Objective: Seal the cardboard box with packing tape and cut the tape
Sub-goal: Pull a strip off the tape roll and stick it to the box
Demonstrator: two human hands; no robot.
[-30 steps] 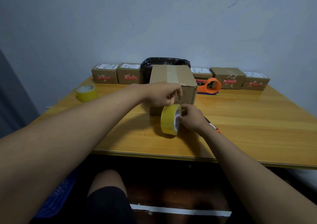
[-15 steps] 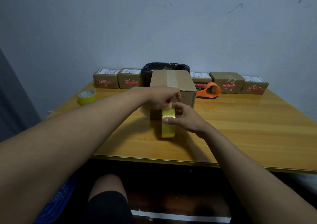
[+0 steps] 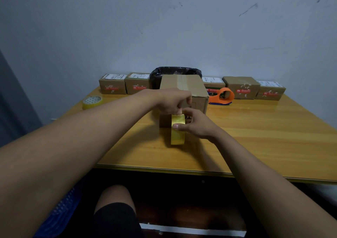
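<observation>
A brown cardboard box (image 3: pixel 184 85) stands in the middle of the wooden table (image 3: pixel 255 137), with a strip of tape along its top seam. A yellow tape roll (image 3: pixel 177 134) stands on edge in front of the box. My right hand (image 3: pixel 196 126) grips the roll from the right, thumb across its face. Just above the roll, against the box's front, my left hand (image 3: pixel 173 102) pinches the tape's free end. The front of the box is mostly hidden by both hands.
An orange tape dispenser (image 3: pixel 223 96) lies right of the box. A second yellow tape roll (image 3: pixel 92 102) lies at the far left. Several small labelled boxes (image 3: pixel 240 88) line the wall edge, with a black-lined bin (image 3: pixel 175 71) behind the main box.
The roll has turned from angled to edge-on toward me and moved closer to the box. My right hand has shifted over the roll. My left hand stays pinching at the box front.
</observation>
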